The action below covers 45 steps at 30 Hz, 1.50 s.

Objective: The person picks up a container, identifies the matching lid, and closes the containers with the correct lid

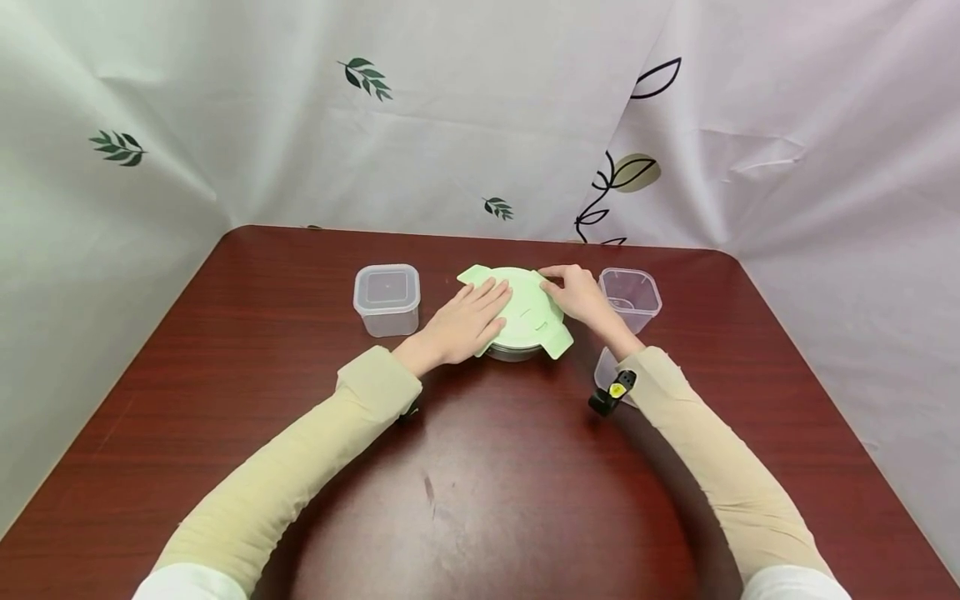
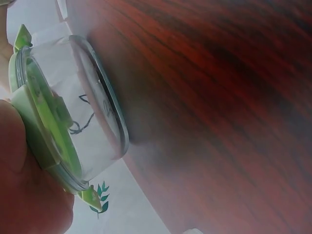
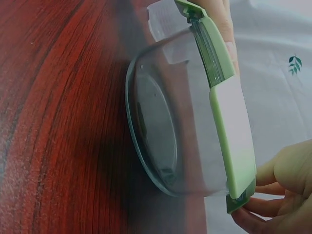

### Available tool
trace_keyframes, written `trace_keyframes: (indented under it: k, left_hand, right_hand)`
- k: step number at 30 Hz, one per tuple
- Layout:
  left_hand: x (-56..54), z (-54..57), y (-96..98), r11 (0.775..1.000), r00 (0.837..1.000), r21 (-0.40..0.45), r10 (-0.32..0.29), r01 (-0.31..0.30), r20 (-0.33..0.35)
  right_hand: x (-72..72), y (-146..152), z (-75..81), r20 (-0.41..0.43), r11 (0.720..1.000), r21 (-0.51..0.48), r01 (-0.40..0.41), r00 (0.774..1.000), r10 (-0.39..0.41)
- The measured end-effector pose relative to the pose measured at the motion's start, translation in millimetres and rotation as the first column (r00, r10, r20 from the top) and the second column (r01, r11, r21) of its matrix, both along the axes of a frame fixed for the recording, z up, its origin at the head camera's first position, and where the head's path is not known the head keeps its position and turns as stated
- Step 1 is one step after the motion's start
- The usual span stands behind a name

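A round glass food container (image 3: pixel 161 122) with a light green lid (image 1: pixel 527 300) stands on the table, centre back in the head view. My left hand (image 1: pixel 463 325) lies across the lid's left part with its fingers straight. On the far right side, my right hand (image 1: pixel 581 293) pinches a clip flap (image 3: pixel 239 202) of the lid between thumb and fingers. Another flap (image 1: pixel 557 342) sticks out at the front right, and one more (image 1: pixel 472 274) at the back left. The glass wall shows clearly below the lid in both wrist views.
Left of the glass container stands a lidded clear plastic box (image 1: pixel 387 300). An open clear plastic box (image 1: pixel 632 296) is at the right, behind my right wrist. A clear lid (image 1: pixel 604 367) lies partly under my right sleeve. White patterned cloth (image 1: pixel 450 125) hangs behind the brown table (image 1: pixel 465 500).
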State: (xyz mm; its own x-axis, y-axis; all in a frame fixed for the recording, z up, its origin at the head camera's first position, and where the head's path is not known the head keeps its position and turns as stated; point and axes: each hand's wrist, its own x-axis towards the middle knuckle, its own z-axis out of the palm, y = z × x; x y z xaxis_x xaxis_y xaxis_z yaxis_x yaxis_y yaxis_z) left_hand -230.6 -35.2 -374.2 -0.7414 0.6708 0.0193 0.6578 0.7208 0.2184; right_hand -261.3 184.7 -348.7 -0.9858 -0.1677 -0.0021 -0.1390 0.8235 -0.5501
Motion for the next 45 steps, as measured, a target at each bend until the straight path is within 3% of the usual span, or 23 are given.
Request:
trace_keyframes:
  k: [15, 25, 36, 45]
  left_hand:
    - [-0.2, 2.6, 1.6, 1.000, 1.000, -0.003, -0.010, 0.010, -0.001]
    - [-0.8, 1.2, 2.0, 1.000, 1.000, 0.000, -0.008, 0.008, 0.008]
    - [-2.1, 5.2, 7.6, 1.000, 1.000, -0.013, -0.002, 0.002, 0.013]
    - [-0.2, 6.0, 3.6, 0.999, 0.999, -0.032, 0.009, -0.008, 0.031]
  right_hand:
    - [-1.5, -2.1, -3.0, 0.028, 0.995, -0.082, 0.054, 0.998, -0.052]
    - [3.6, -7.7, -4.5, 0.038, 0.990, -0.092, 0.111, 0.993, -0.108]
    - [3.4, -4.7, -3.2, 0.032, 0.988, -0.101, 0.120, 0.993, -0.118]
    - [7.8, -12.2, -8.1, -0.074, 0.995, -0.044, 0.090, 0.993, -0.093]
